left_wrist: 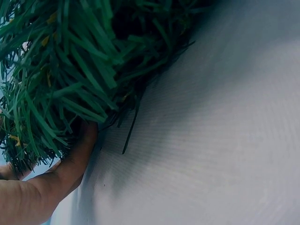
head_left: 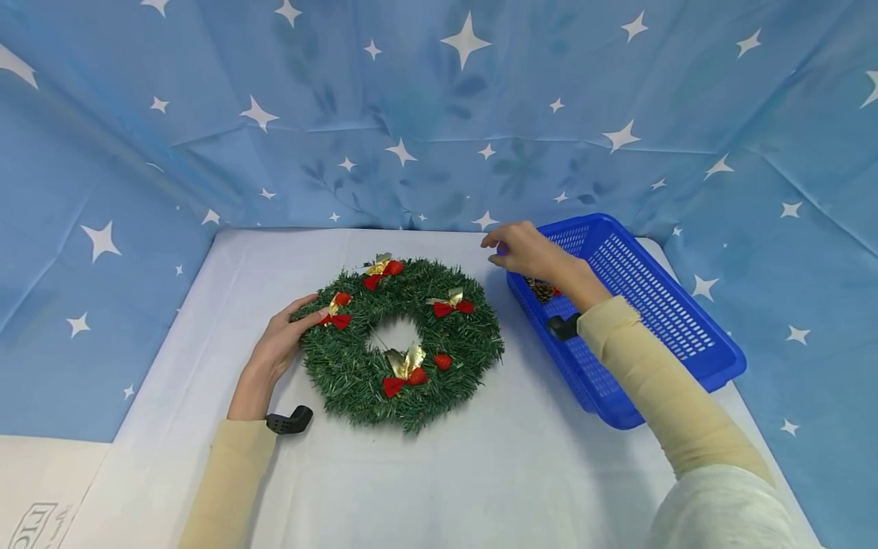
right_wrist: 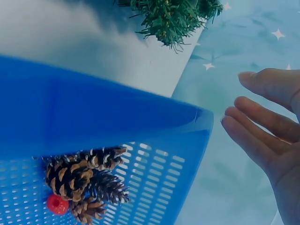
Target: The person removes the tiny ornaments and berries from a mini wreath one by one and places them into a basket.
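A round green wreath (head_left: 405,343) lies on the white table, decorated with red bows, gold leaves and red berries. My left hand (head_left: 280,338) grips its left edge, thumb on top near a bow and fingers against the outer side. In the left wrist view, fingers (left_wrist: 77,161) reach under the green needles. My right hand (head_left: 528,250) is over the far left corner of a blue plastic basket (head_left: 658,305), holding nothing, its fingers loosely bent and apart. Inside the basket, the right wrist view shows several pine cones (right_wrist: 70,177) and a red berry (right_wrist: 57,205).
A white cloth (head_left: 439,480) covers the table. Blue fabric with white stars (head_left: 439,114) hangs behind it and along both sides. The basket stands at the table's right side, its near wall rising beside my right forearm.
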`<state>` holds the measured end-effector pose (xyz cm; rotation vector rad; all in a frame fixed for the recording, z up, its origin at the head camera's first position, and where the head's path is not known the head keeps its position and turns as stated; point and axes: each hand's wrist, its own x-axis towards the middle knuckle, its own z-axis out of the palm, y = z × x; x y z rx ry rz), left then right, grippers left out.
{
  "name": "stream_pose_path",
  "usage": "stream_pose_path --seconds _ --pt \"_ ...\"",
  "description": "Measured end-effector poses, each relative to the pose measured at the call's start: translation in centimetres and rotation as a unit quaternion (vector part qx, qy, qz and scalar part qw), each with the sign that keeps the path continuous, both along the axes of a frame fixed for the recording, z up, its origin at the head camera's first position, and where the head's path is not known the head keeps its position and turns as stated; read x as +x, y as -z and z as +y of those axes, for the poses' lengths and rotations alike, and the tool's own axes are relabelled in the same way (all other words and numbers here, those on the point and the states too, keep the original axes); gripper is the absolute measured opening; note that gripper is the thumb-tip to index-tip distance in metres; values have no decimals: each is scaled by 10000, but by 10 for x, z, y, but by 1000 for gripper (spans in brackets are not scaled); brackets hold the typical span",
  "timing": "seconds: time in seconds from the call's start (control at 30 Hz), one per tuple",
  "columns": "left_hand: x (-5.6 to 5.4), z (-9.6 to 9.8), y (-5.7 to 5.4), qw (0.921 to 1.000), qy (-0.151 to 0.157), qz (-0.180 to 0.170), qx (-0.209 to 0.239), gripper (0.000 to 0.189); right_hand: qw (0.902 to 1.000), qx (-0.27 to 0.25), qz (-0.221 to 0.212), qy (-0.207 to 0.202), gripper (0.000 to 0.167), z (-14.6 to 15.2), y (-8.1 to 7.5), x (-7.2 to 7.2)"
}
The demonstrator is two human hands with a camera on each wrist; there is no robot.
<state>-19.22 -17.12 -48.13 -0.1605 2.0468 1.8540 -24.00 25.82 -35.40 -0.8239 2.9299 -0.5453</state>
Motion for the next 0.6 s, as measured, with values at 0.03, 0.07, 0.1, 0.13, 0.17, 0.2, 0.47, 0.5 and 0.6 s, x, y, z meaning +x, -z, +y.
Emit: stream_pose_path --seconds 0.03,0.07,0.1,0.13,0.17,0.2,0.47,0.5,0.6 --pt "0 0 0 10000 2 -1 3 74 10000 3 -13 10 25 -1 0 0" --pt "0 0 0 10000 2 1 2 74 10000 -4 3 1 26 -2 0 -1" --pt "0 0 0 10000 7 1 5 74 10000 3 9 -4 26 -2 0 -1" --pt "0 0 0 10000 12 3 9 74 10000 4 8 -6 26 -4 0 -1" --pt "0 0 0 10000 16 4 13 74 10000 -2 6 -16 27 -5 0 -1" --pt "0 0 0 10000 21 7 18 74 10000 -4 9 -37 27 -6 1 -1" --pt "0 -1 1 10000 52 20 28 75 9999 130 -38 -66 29 -15 2 -3" --pt "-1 -1 1 10000 47 14 24 75 9999 146 -33 -73 29 -16 2 -3" --pt "-1 -1 2 10000 8 -4 13 74 9998 138 -23 -142 30 -20 2 -5"
